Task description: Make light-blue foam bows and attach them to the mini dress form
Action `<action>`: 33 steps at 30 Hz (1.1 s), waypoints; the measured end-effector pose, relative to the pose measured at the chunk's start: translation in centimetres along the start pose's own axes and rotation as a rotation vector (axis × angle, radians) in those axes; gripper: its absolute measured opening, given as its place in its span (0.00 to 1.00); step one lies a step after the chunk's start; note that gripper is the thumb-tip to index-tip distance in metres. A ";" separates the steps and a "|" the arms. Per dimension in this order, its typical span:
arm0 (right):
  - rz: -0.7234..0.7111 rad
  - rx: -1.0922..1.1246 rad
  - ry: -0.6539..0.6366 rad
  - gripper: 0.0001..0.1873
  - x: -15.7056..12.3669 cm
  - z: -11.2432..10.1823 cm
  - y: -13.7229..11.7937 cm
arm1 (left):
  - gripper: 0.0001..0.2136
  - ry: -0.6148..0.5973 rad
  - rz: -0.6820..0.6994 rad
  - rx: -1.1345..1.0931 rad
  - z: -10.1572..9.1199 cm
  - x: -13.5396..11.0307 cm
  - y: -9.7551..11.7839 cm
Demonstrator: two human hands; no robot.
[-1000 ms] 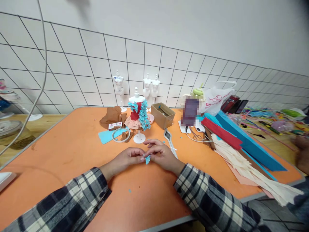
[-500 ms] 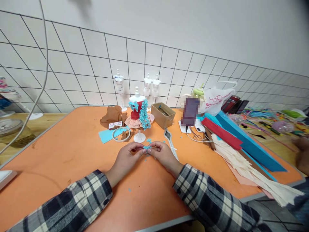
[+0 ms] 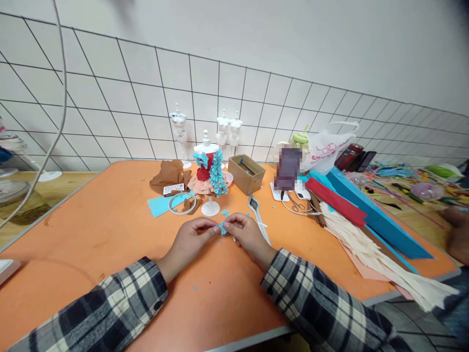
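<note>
Between my fingertips is a small ruffled piece of light-blue crepe paper (image 3: 222,228). My left hand (image 3: 192,239) pinches its left side with thumb and forefinger. On the other side my right hand (image 3: 249,235) also pinches it, fingers curled. Just behind my hands stands a mini dress form (image 3: 205,168), upright on a white round base (image 3: 210,209). It wears a red bodice, a peach ruffled skirt and a band of blue paper petals. Small blue scraps lie around my hands on the orange table (image 3: 120,234).
Left of the dress form are brown paper (image 3: 166,175), blue paper (image 3: 157,206) and a roll of tape (image 3: 172,210). A cardboard box (image 3: 246,176), grey-handled tool (image 3: 258,215), scissors (image 3: 296,204) and coloured paper strips (image 3: 359,239) lie to the right. Another person's hand (image 3: 456,230) is at far right.
The blue paper piece has turned in my fingers and now hangs downward instead of lying flat across them. My hands stay in nearly the same place; the view has shifted slightly.
</note>
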State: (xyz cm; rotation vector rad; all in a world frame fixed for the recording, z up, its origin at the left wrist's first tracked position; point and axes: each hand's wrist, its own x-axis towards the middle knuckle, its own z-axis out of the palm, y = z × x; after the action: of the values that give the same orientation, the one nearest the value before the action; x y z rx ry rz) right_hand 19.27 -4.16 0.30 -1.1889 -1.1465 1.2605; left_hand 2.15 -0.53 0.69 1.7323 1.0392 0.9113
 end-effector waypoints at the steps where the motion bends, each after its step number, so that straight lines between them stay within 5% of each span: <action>1: 0.005 0.028 -0.003 0.17 -0.1 0.0 -0.1 | 0.12 0.001 -0.014 -0.024 0.0 0.1 -0.1; 4: 0.037 0.065 -0.008 0.21 -0.1 0.2 -0.1 | 0.13 0.003 -0.049 -0.068 0.0 0.2 -0.6; 8: 0.033 -0.021 0.014 0.15 0.3 0.1 0.4 | 0.17 0.034 -0.052 -0.028 -0.2 0.4 -0.7; 11: -0.102 -0.237 0.022 0.07 0.6 -0.2 0.9 | 0.21 0.098 0.076 0.097 -0.6 0.4 -0.4; 15: -0.201 -0.397 -0.022 0.05 0.5 -0.4 1.3 | 0.11 0.028 0.255 0.344 -0.8 0.4 -0.2; 26: -0.088 -0.087 0.041 0.16 0.0 0.8 0.4 | 0.15 0.062 -0.077 -0.103 0.1 0.3 -0.4; 30: -0.017 0.031 0.081 0.14 -0.1 1.0 0.4 | 0.17 0.055 -0.063 -0.132 0.1 0.1 -0.1; 33: -0.054 -0.001 0.143 0.15 0.2 0.4 -0.3 | 0.18 0.176 0.072 -0.063 -1.2 1.0 -0.7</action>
State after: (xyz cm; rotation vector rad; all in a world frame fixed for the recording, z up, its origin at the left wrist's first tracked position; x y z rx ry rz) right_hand 18.90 -3.92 0.60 -1.2205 -1.0669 1.1154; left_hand 1.34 0.97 0.60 1.6691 1.0548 1.1467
